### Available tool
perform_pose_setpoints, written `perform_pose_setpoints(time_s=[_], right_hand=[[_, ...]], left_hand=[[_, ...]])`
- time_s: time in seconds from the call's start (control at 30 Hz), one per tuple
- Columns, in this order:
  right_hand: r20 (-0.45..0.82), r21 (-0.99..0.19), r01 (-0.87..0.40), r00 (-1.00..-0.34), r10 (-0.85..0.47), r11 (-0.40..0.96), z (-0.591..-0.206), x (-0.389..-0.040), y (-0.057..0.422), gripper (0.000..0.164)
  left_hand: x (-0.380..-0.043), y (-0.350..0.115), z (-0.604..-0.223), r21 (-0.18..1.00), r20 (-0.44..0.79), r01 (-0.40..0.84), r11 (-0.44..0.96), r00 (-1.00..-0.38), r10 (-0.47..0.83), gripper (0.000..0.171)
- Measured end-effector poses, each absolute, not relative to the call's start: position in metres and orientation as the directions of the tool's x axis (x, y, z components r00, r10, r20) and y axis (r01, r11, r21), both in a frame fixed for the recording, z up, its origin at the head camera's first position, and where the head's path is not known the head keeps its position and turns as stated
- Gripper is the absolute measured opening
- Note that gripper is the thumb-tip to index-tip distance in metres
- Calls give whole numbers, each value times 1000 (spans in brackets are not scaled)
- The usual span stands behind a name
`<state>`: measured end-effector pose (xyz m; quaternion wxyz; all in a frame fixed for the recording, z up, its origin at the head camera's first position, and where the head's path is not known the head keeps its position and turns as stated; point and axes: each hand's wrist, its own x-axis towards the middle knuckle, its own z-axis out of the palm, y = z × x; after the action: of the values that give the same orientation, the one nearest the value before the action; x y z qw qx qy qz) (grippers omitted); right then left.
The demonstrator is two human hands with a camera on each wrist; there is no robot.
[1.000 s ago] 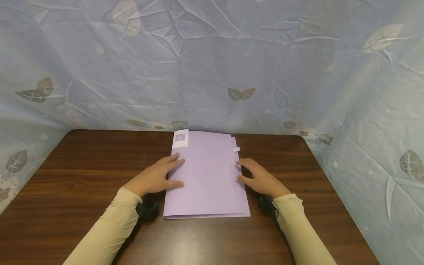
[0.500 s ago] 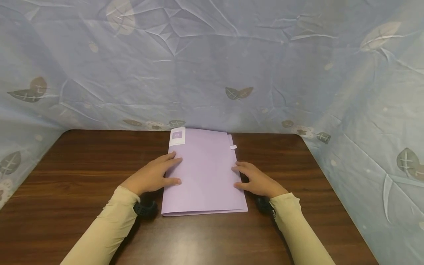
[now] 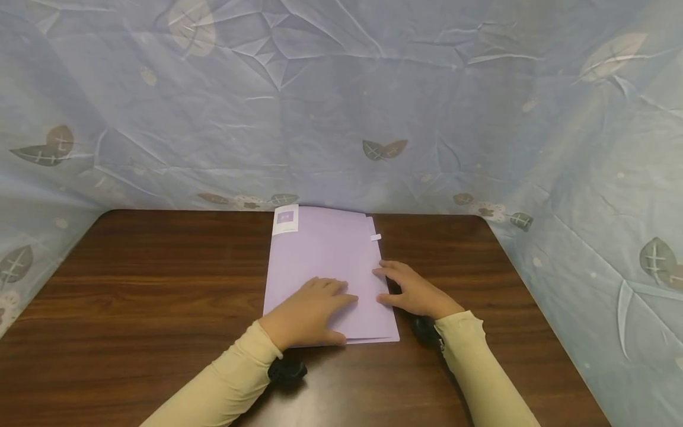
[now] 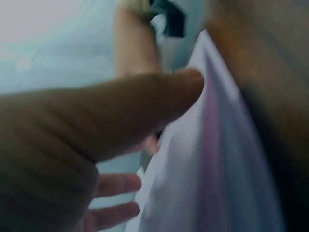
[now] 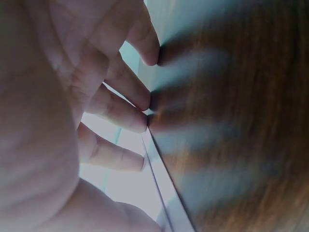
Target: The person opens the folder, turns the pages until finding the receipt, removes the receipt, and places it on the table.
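A closed light-purple folder (image 3: 320, 249) lies on the table, with a white label (image 3: 285, 220) at its top left and a small white tab (image 3: 376, 237) on its right edge. Over the folder's lower middle is my left hand (image 3: 309, 314), fingers spread and extended to the right, thumb near the bottom edge. In the left wrist view the thumb (image 4: 145, 99) crosses in front of the folder's parted layers (image 4: 212, 159). My right hand (image 3: 418, 290) rests at the folder's right edge, fingertips touching it; the right wrist view shows those fingers (image 5: 120, 108) relaxed along the edge.
The dark wood-grain table (image 3: 160, 284) extends on both sides of the folder. Behind and to the right hangs a pale blue curtain (image 3: 331, 107) with leaf prints, right at the table's far edge. A black wrist device (image 3: 288, 373) sits on the left wrist.
My left hand has moved from the folder's left edge rightward and toward the near side, over its lower middle. My right hand stays at the right edge. The head view shifted slightly.
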<state>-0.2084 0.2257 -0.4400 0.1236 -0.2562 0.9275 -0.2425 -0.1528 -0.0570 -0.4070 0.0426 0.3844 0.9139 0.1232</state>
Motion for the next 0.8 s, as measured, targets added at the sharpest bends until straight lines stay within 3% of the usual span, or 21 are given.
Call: perform_pose_setpoints(time_s=[0.27,0.8], right_hand=[[-88,-523,-410,-846,-525,747,-442,-210,227,71],[-103,-554,-430,-814,-572,713,-437,-211,235,67]], left_hand=[[-145,-18,-416,90,29,644,759,-764,645,77],[-141,-14,-415,24,62,657,753,-753,655,69]])
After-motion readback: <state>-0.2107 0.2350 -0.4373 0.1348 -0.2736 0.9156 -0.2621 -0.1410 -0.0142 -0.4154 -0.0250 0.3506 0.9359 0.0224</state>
